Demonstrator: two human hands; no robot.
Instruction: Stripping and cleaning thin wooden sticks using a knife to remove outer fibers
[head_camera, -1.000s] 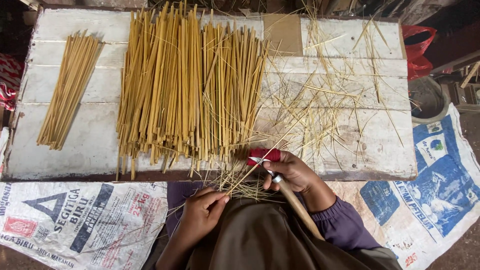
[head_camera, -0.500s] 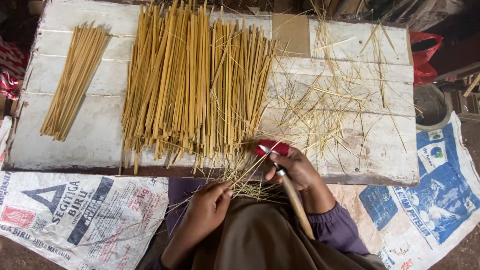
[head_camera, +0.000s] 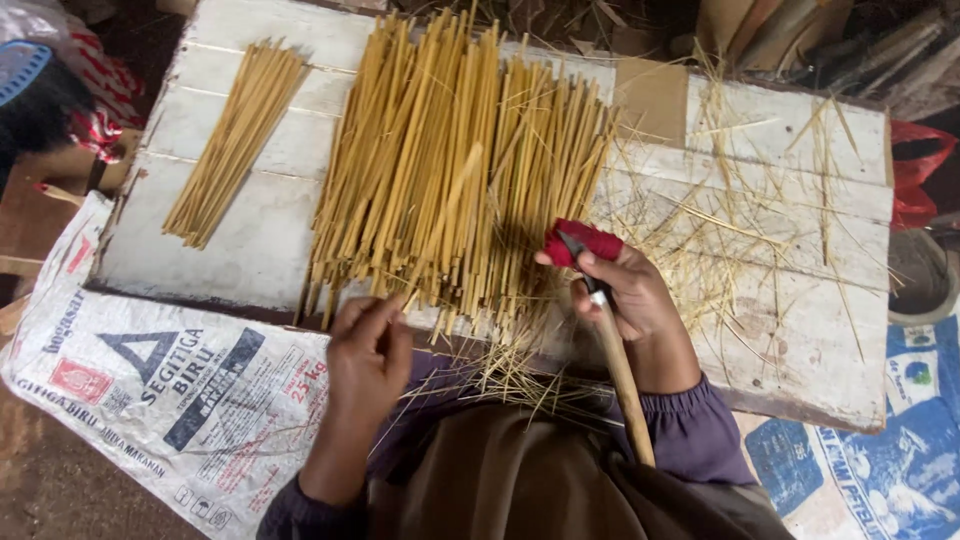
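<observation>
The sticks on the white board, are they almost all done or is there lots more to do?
Some looks done: a small neat bundle lies apart on the white board, and thin shavings lie scattered at the other end. In hand: the right hand grips a wooden-handled knife, and the left hand reaches the near ends of the big pile. That much larger pile is probably what is left, so lots more.

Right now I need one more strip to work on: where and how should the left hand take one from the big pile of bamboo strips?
Probably by a near end. The big pile of bamboo strips lies fanned on the white board, with ends jutting past the near edge. The left hand is already there, so pinch one loose end from below and draw it lengthwise towards the body. The right hand holds the knife.
</observation>
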